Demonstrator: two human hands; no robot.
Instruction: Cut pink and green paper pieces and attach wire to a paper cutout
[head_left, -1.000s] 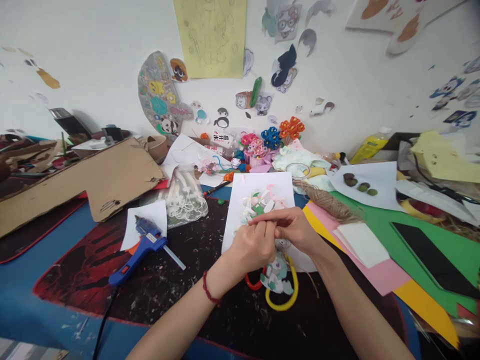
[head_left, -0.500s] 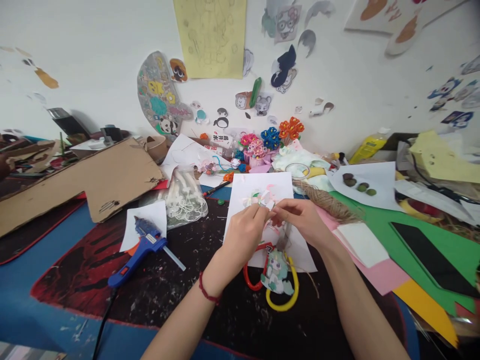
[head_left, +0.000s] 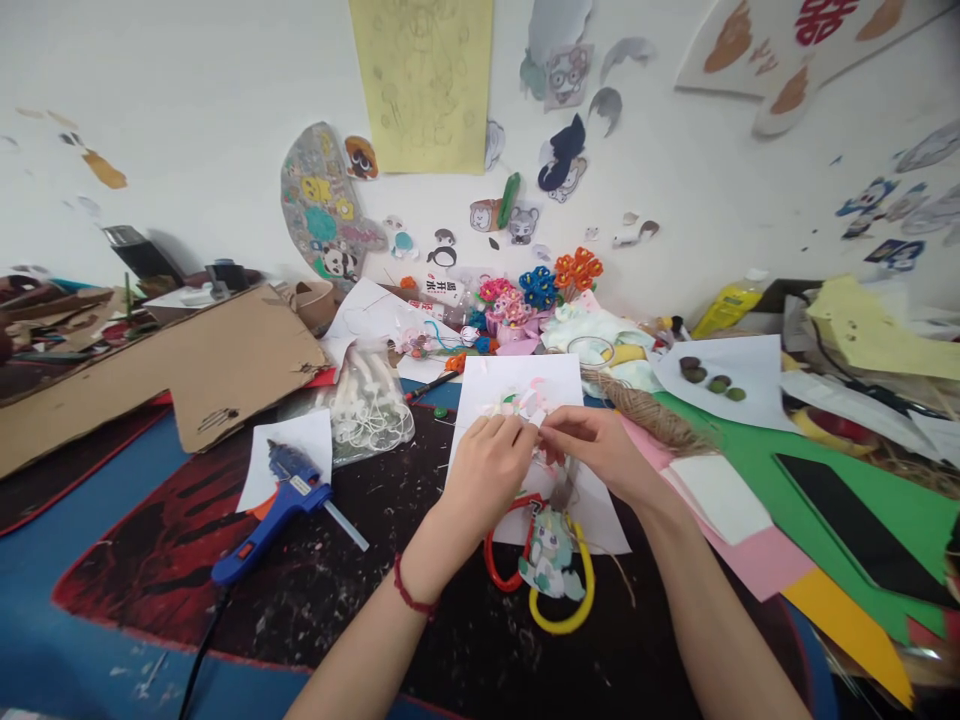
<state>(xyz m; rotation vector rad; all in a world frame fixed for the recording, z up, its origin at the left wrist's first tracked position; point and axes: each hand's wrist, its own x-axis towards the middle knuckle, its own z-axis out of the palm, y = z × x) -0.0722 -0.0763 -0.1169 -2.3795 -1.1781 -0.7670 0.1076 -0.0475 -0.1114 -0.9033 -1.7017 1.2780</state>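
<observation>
Scrap (head_left: 532, 413): being held over sheet (head_left: 481, 386), prob. for catching bits
L hand (head_left: 487, 462): pinching it
R hand (head_left: 609, 452): fingers bending in, can't tell grip

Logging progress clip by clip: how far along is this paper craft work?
Looks done: the character cut-out, trimmed and lying over the scissors' handles.
In hand: left hand and right hand meet at the fingertips; whatever they work on is too hidden to name.
Possibly left: small loose pieces on the white sheet, though they may be scraps. Overall progress: I cannot tell.
</observation>
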